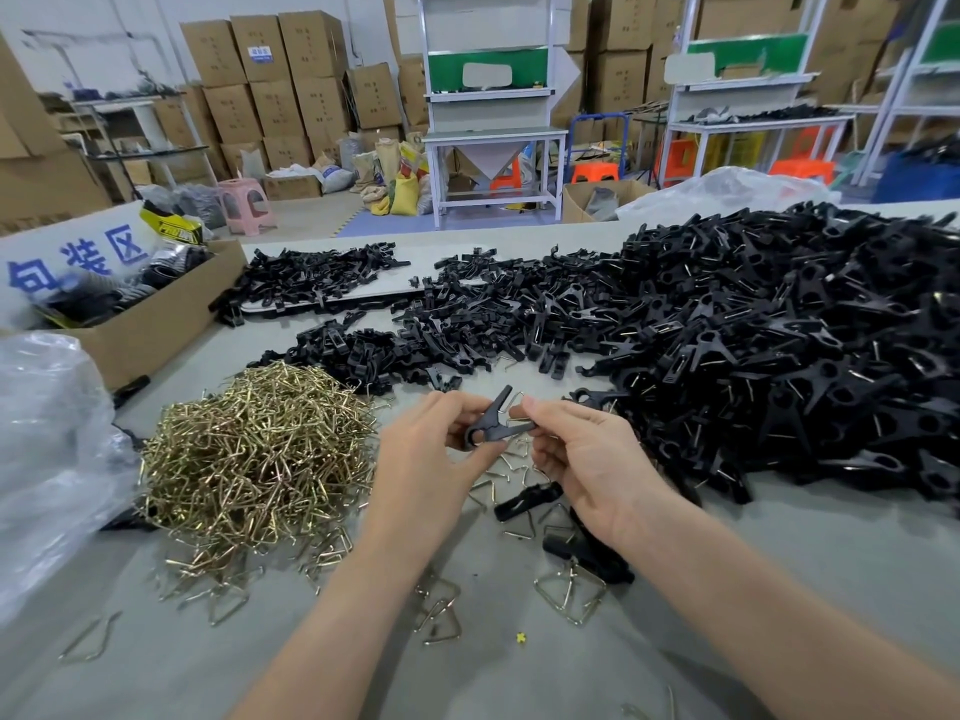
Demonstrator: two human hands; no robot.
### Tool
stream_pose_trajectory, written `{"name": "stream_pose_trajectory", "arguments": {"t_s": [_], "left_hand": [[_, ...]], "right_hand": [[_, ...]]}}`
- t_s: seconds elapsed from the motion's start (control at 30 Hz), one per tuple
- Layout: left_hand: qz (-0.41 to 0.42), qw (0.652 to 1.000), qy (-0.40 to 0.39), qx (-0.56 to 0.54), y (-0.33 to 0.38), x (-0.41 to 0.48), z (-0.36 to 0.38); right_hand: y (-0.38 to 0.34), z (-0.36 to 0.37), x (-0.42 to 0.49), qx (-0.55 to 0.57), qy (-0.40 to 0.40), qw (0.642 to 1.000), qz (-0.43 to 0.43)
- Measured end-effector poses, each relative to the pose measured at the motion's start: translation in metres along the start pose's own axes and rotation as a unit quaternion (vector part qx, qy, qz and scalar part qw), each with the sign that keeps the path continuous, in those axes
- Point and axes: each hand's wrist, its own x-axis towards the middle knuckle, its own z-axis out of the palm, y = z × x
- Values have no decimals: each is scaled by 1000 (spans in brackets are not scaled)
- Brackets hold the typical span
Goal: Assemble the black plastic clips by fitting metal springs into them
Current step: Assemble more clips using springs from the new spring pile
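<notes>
Above the grey table (779, 589) my left hand (431, 459) pinches a black plastic clip (493, 423) by its ring end, jaws pointing up and right. My right hand (587, 459) pinches a thin metal spring (514, 402) at the clip's open end, touching both arms. A heap of brass-coloured springs (254, 459) lies to the left. A big pile of black clips with springs in them (779, 345) fills the right side. Loose black clip halves (415, 324) spread across the middle.
Stray springs (569, 595) and black pieces (527, 501) lie under my hands. A cardboard box (156, 324) stands at the left, a clear plastic bag (47, 449) nearer. Workbenches, stools and stacked cartons fill the room behind.
</notes>
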Motion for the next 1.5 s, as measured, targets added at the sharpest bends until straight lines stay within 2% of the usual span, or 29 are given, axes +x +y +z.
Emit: {"name": "stream_pose_trajectory", "arguments": {"t_s": [0.27,0.5,0.67,0.8,1.1,1.23,1.5], "left_hand": [[1,1000,-17,-3,-1,0,0],[-8,1000,-13,-20,2,-1,-2],[0,1000,-16,-11,3,0,-1],[-5,1000,-21,-20,2,0,-3],[25,999,-24,-37,8,-2,-3],[30,998,-6,-48,11,-3,-4],[29,999,13,-34,14,-1,-7]], "right_hand": [[0,-2,0,-29,-21,999,-20],[-12,-9,5,-35,-89,994,49],[-16,-14,8,-67,-103,992,37],[-18,-18,9,-77,-145,985,43],[-21,-20,9,-13,-184,974,128],[-21,-21,7,9,-235,959,162],[-19,-22,5,29,-299,940,160]]}}
